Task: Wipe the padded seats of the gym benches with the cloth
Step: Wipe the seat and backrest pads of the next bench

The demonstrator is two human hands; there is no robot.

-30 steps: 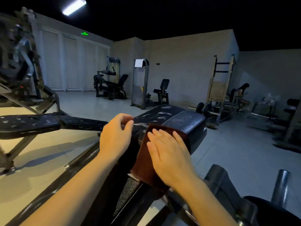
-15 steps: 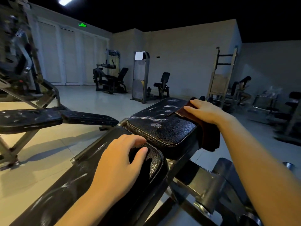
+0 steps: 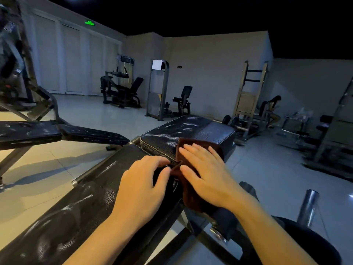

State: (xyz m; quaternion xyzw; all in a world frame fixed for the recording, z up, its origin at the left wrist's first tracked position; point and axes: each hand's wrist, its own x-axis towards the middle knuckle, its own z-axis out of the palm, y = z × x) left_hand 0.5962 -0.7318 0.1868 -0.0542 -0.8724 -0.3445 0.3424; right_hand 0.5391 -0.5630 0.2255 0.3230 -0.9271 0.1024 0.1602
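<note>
A black padded seat (image 3: 191, 131) of a gym bench lies in front of me, streaked with shine. Its long back pad (image 3: 80, 205) runs toward me at the lower left. A dark brown cloth (image 3: 193, 196) lies over the near right edge of the seat and hangs down into the gap. My right hand (image 3: 206, 175) presses flat on the cloth with straight, spread fingers. My left hand (image 3: 141, 190) rests on the end of the back pad, its fingers curled over the pad's edge next to the cloth.
A second black bench (image 3: 57, 132) stands to the left. Two shiny metal posts (image 3: 307, 207) rise at the lower right. Weight machines (image 3: 120, 92) and a rack (image 3: 248, 96) stand along the far walls. A person (image 3: 273, 108) sits at the far right. Tiled floor lies between.
My right hand has pulled the cloth back from the far right of the seat to its near edge. My left hand has stayed on the back pad's end.
</note>
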